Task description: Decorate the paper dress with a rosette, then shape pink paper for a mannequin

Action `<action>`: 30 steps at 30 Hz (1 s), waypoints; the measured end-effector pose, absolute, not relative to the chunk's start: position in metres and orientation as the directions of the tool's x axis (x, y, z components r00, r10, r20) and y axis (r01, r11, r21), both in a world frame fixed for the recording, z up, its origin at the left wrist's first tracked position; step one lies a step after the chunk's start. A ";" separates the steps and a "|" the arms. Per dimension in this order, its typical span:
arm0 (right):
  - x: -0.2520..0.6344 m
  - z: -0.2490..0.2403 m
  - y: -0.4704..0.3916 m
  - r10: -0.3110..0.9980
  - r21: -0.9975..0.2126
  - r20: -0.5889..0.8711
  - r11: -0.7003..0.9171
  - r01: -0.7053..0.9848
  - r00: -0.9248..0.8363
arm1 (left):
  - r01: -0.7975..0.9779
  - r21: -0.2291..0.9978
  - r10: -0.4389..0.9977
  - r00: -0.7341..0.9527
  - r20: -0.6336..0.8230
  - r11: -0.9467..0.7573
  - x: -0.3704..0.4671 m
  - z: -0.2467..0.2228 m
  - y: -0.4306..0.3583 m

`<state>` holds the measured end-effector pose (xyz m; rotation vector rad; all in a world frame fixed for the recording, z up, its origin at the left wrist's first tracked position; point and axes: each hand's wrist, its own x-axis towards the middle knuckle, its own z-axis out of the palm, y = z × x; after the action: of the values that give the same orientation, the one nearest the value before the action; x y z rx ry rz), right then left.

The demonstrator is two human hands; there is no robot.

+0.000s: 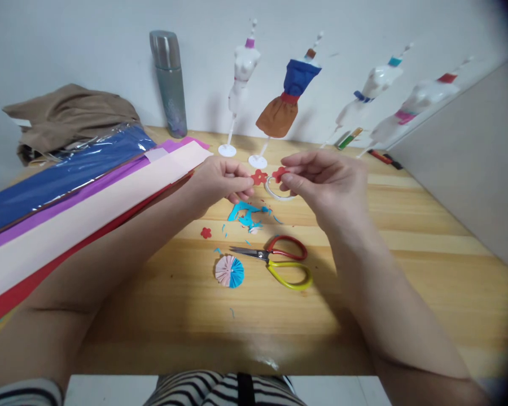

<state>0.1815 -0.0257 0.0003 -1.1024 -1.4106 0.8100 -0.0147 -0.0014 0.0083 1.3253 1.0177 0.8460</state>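
My left hand [228,179] pinches a small red paper flower [259,177] by its edge. Close beside it, my right hand [322,180] pinches a second red paper flower [279,173] between thumb and fingers. Behind and below the fingers lies a white ring [275,194], partly hidden by my right hand. On the table under my hands are blue paper scraps [245,214] and a third red flower [206,233]. Nearer to me sit a pleated pink and blue rosette [230,272] and scissors [260,255] with one red and one yellow handle, blades pointing left.
Small white mannequins stand along the wall, one wearing a blue and brown outfit [290,96]. A grey-green flask [171,90] stands at the back left. Long paper sheets [97,211] and brown cloth [76,115] occupy the left. A green tube [349,138] lies at the back right.
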 end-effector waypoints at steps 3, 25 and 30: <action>0.182 0.004 -0.031 0.929 -0.920 0.364 0.347 0.182 0.065 | 0.074 0.995 0.940 0.327 -0.094 0.073 -0.014 0.008 -0.002; 0.174 -0.005 -0.034 0.978 -0.954 0.208 0.205 0.219 -0.007 | 0.099 0.990 0.906 0.419 0.054 -0.104 -0.010 -0.005 -0.004; 0.177 -0.005 -0.031 0.982 -0.963 0.178 0.188 0.195 -0.069 | 0.081 0.990 0.887 0.458 0.066 -0.116 -0.011 -0.009 0.000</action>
<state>0.1771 -0.0310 -0.0046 -1.1881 -1.4753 1.0040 -0.0106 -0.0005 -0.0094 1.5418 0.8783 0.8634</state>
